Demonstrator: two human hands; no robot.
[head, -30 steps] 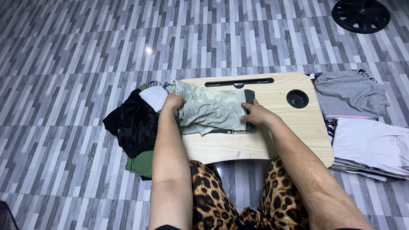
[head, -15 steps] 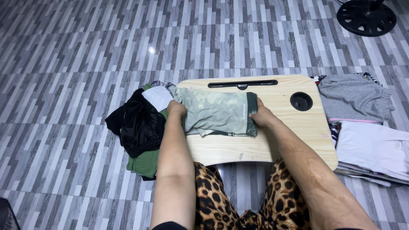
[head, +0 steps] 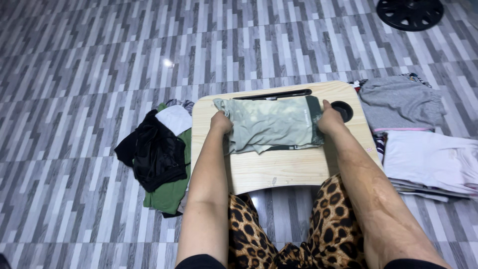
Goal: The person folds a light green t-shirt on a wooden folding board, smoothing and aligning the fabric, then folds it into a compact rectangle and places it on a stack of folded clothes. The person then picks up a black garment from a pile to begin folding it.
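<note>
Looking down from the head camera, the pale green garment (head: 271,124) lies flat on the wooden lap desk (head: 279,167), long axis running left to right, with a dark band along its right end. Both hands sit at its short ends: the left hand (head: 220,122) is closed on the bunched left edge, the right hand (head: 329,119) closed on the dark right edge, just beside the round cup hole (head: 343,110). So the cloth lies between the two grips, each hand about equally close to its own end.

Compared with a second ago, the hands are wider apart and the garment is stretched out longer and sits farther right on the desk; back then the right hand pressed on top of it nearer the middle.

Off to the left there's a loose clothes heap (head: 157,154), and to the right a folded stack (head: 428,159).
</note>
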